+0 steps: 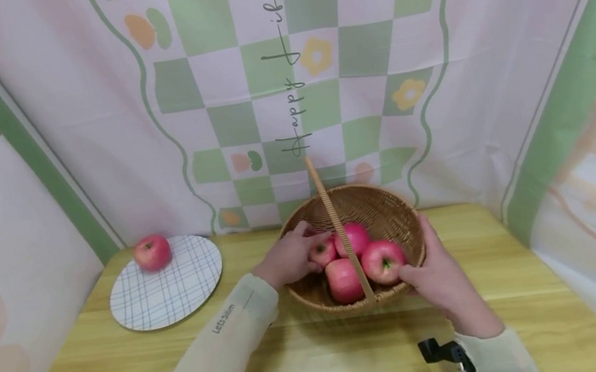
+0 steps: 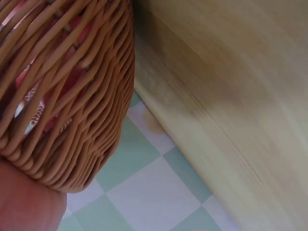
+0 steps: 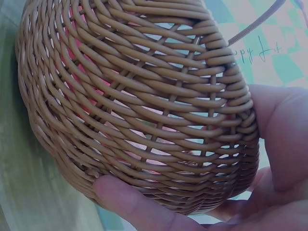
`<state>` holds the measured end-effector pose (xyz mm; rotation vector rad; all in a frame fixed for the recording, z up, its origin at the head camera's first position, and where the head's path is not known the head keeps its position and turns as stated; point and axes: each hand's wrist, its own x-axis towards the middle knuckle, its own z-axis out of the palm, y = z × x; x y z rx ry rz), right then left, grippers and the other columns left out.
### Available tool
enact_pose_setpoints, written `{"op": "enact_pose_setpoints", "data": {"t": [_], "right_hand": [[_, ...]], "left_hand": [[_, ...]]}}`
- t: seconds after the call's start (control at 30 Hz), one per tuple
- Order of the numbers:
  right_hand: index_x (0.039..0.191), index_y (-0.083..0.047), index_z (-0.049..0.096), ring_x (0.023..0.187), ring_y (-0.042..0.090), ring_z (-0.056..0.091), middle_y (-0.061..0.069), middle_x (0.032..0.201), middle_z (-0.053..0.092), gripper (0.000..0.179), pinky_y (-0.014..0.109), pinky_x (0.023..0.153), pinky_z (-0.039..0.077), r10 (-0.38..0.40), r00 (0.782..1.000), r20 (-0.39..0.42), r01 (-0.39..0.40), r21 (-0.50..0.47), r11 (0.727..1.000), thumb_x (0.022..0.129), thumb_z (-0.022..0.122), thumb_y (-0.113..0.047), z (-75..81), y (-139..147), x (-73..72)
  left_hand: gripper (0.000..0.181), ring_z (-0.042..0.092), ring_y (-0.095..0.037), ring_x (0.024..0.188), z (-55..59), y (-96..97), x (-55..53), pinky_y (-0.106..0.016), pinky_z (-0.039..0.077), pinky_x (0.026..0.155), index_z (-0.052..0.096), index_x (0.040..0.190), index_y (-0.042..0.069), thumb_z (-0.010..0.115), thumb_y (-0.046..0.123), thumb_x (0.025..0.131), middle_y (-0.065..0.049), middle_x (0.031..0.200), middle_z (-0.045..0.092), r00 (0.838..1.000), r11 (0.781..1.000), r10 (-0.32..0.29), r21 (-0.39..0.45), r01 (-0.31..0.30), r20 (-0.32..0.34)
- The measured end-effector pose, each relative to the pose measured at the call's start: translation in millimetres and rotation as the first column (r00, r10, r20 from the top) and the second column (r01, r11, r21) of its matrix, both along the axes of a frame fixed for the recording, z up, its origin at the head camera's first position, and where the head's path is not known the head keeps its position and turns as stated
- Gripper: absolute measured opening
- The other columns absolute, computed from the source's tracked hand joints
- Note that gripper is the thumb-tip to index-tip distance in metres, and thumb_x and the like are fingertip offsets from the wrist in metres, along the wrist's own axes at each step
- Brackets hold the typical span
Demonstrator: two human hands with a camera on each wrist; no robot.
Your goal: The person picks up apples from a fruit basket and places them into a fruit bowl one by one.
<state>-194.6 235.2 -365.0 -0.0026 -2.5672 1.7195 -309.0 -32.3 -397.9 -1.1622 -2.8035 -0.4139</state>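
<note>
A brown wicker basket [image 1: 302,296] with a thin arched handle [image 1: 329,207] tilts its opening toward me over the table. My left hand [image 1: 293,253] reaches inside and grips a red apple [image 1: 321,251] at the left. Three more apples lie beside it: one behind [image 1: 355,238], one in front [image 1: 344,281] and one at the right [image 1: 384,261]. My right hand [image 1: 439,274] holds the basket's right side, thumb over the rim. The right wrist view shows its fingers [image 3: 139,207] along the woven outside. In the left wrist view, the weave [image 2: 72,96] hides most of the left hand.
A white plate [image 1: 171,299] with blue checked lines sits at the left of the wooden table [image 1: 345,357], bearing one red apple [image 1: 151,252]. A patterned curtain [image 1: 225,75] hangs close behind the table. A black device [image 1: 447,352] sits by my right sleeve.
</note>
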Motion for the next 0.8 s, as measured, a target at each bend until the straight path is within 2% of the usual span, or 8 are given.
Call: {"op": "enact_pose_setpoints", "data": {"t": [0.13, 0.27, 0.33, 0.4, 0.53, 0.63, 0.73, 0.8], "right_hand": [[0.158, -0.038, -0.012, 0.122, 0.052, 0.041, 0.027, 0.161, 0.009, 0.116, 0.048, 0.058, 0.058, 0.0, 1.0, 0.014, 0.0, -0.001, 1.0, 0.081, 0.062, 0.008, -0.2, 0.0, -0.4], [0.158, -0.038, -0.012, 0.119, 0.051, 0.044, 0.027, 0.161, 0.008, 0.114, 0.048, 0.059, 0.057, -0.002, 1.0, 0.022, 0.002, 0.007, 1.0, 0.082, 0.062, 0.006, 0.7, 0.1, 0.6], [0.158, -0.037, -0.013, 0.118, 0.051, 0.045, 0.027, 0.161, 0.007, 0.114, 0.048, 0.059, 0.057, -0.002, 1.0, 0.025, 0.002, 0.014, 1.0, 0.083, 0.062, 0.005, 1.0, -0.1, 0.8], [0.158, -0.036, -0.013, 0.119, 0.052, 0.045, 0.028, 0.161, 0.007, 0.114, 0.048, 0.06, 0.058, 0.002, 1.0, 0.025, -0.002, 0.016, 1.0, 0.083, 0.063, 0.005, 1.1, -0.3, 0.7], [0.158, -0.035, -0.014, 0.121, 0.053, 0.043, 0.029, 0.16, 0.007, 0.114, 0.048, 0.06, 0.058, 0.007, 1.0, 0.029, -0.007, 0.011, 1.0, 0.083, 0.063, 0.005, 0.8, -0.2, 0.7], [0.158, -0.036, -0.014, 0.121, 0.053, 0.042, 0.03, 0.16, 0.007, 0.114, 0.049, 0.061, 0.058, 0.006, 1.0, 0.031, -0.006, -0.001, 1.0, 0.084, 0.063, 0.004, 0.7, 0.3, 0.4], [0.157, -0.037, -0.014, 0.12, 0.053, 0.043, 0.03, 0.16, 0.007, 0.114, 0.049, 0.061, 0.058, 0.002, 0.999, 0.034, -0.002, -0.007, 1.0, 0.084, 0.063, 0.004, 0.4, 0.9, -0.1], [0.157, -0.037, -0.014, 0.119, 0.053, 0.044, 0.031, 0.159, 0.006, 0.114, 0.05, 0.06, 0.057, 0.0, 0.999, 0.037, 0.001, -0.006, 1.0, 0.084, 0.062, 0.006, -0.1, 1.2, -0.4]], "left_hand": [[0.057, 0.047, -0.026, 0.089, 0.3, -1.4, 1.1, -0.034, 0.047, 0.078, 0.06, 0.141, 0.021, 0.072, 0.022, 0.086, -0.011, 0.113, 0.041, 1.0, 1.0, 0.013, -0.019, -0.013, -0.023], [0.051, 0.053, -0.031, 0.103, -1.5, -1.8, -0.9, -0.035, 0.049, 0.087, 0.061, 0.138, 0.017, 0.061, 0.012, 0.087, -0.014, 0.127, 0.046, 1.0, 1.0, -0.018, 0.004, 0.018, -0.009], [0.048, 0.055, -0.028, 0.112, -1.4, -1.7, -2.0, -0.035, 0.048, 0.093, 0.062, 0.135, 0.013, 0.063, 0.012, 0.087, -0.012, 0.135, 0.05, 0.999, 0.998, -0.047, 0.038, 0.047, 0.0], [0.048, 0.057, -0.022, 0.11, -0.9, -2.0, -2.9, -0.032, 0.047, 0.093, 0.063, 0.132, 0.013, 0.066, 0.012, 0.085, -0.007, 0.133, 0.054, 0.997, 0.996, -0.071, 0.062, 0.07, 0.014], [0.047, 0.054, -0.014, 0.092, -0.8, -3.2, -4.0, -0.024, 0.047, 0.081, 0.068, 0.125, 0.016, 0.07, 0.013, 0.078, 0.0, 0.117, 0.052, 0.995, 0.991, -0.099, 0.091, 0.098, 0.014], [0.045, 0.052, -0.013, 0.091, -2.9, -3.8, -5.4, -0.023, 0.046, 0.077, 0.069, 0.123, 0.017, 0.07, 0.014, 0.077, -0.001, 0.115, 0.049, 0.993, 0.986, -0.114, 0.117, 0.116, -0.024], [0.049, 0.053, -0.014, 0.098, -4.5, -4.9, -6.1, -0.023, 0.046, 0.081, 0.069, 0.124, 0.016, 0.076, 0.019, 0.075, -0.002, 0.121, 0.047, 0.997, 0.98, -0.079, 0.184, 0.081, -0.018], [0.055, 0.053, -0.015, 0.104, -3.9, -5.3, -5.3, -0.025, 0.047, 0.087, 0.068, 0.127, 0.016, 0.081, 0.023, 0.074, -0.002, 0.126, 0.047, 0.999, 0.969, -0.033, 0.247, 0.024, 0.033]]}}
